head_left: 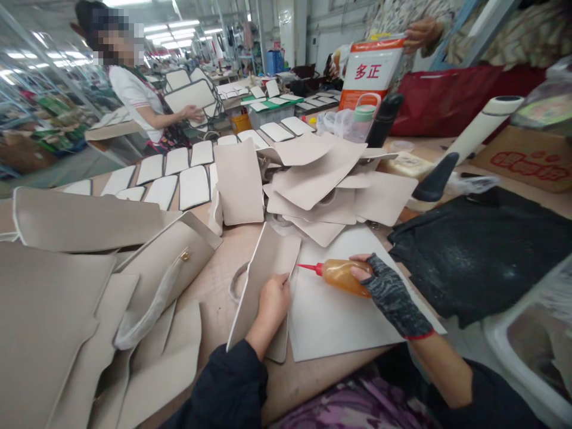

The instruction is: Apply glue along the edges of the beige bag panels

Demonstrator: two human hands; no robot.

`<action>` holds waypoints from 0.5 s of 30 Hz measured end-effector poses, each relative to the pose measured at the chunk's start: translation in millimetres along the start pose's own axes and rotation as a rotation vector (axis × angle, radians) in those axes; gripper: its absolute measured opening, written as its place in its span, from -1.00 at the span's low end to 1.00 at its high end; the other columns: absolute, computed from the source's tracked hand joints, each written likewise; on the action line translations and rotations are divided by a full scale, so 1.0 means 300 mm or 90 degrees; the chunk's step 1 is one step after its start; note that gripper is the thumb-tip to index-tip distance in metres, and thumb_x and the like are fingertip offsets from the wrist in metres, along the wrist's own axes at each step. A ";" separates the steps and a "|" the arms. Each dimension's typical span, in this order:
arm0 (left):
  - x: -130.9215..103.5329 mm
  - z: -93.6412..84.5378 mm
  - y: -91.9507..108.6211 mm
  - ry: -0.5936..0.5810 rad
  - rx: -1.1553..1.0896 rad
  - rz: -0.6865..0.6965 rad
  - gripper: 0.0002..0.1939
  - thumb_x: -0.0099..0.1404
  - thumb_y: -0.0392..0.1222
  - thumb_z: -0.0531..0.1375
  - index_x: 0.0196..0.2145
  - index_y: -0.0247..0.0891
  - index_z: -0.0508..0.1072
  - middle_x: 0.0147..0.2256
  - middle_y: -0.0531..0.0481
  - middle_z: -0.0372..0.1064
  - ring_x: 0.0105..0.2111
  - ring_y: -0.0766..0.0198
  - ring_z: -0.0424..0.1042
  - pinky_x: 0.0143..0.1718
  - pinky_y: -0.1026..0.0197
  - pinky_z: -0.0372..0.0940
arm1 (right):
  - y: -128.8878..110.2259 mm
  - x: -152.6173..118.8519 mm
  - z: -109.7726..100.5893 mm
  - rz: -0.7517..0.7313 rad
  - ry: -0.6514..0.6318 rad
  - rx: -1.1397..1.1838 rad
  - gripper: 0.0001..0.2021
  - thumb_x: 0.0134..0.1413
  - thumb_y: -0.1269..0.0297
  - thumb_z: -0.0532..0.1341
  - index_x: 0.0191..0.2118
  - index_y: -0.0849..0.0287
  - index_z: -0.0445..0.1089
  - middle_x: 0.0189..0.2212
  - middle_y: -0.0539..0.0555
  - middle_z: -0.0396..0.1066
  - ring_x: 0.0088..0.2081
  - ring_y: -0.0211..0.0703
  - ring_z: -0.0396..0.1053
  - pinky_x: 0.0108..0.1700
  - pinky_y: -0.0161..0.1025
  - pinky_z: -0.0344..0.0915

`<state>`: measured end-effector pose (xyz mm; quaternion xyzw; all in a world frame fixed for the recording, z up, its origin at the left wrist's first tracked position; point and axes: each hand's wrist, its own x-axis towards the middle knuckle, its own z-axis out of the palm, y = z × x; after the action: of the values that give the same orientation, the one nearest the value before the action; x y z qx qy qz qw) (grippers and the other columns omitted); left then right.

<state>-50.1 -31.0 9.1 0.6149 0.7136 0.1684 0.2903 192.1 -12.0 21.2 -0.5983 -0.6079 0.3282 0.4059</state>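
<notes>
A folded beige leather piece (257,283) stands on the table in front of me, and my left hand (273,301) pinches its right-hand panel near the edge. In my right hand (386,286), which wears a grey fingerless glove, is a bottle of amber glue (346,276). The bottle lies almost level, its red nozzle pointing left with the tip at the panel's edge, just right of my left fingers. Whether tip and edge touch is too small to tell. Beneath the bottle lies a white board (335,325).
Beige pieces are heaped behind (313,173) and at left (49,298). Black sheets (482,250) lie right, beside a white bin (504,339). A white-orange can (370,68) and a thermos (482,128) stand farther back. A person (143,95) holds panels at back left; another person's hand is by the can.
</notes>
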 end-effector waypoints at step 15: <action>0.004 -0.003 0.009 0.009 0.009 -0.005 -0.67 0.28 -0.36 0.03 -0.07 -0.34 0.48 -0.12 -0.17 0.48 -0.09 0.19 0.44 -0.04 0.24 0.24 | -0.037 0.116 0.030 -0.078 0.063 -0.039 -0.65 0.00 0.06 0.12 -0.20 0.22 0.36 -0.26 0.21 0.42 -0.25 0.01 0.37 -0.14 -0.03 0.35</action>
<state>-48.7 -29.1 11.1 0.6127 0.7195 0.1662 0.2816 180.7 22.5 30.4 -0.5874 -0.6322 0.2543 0.4365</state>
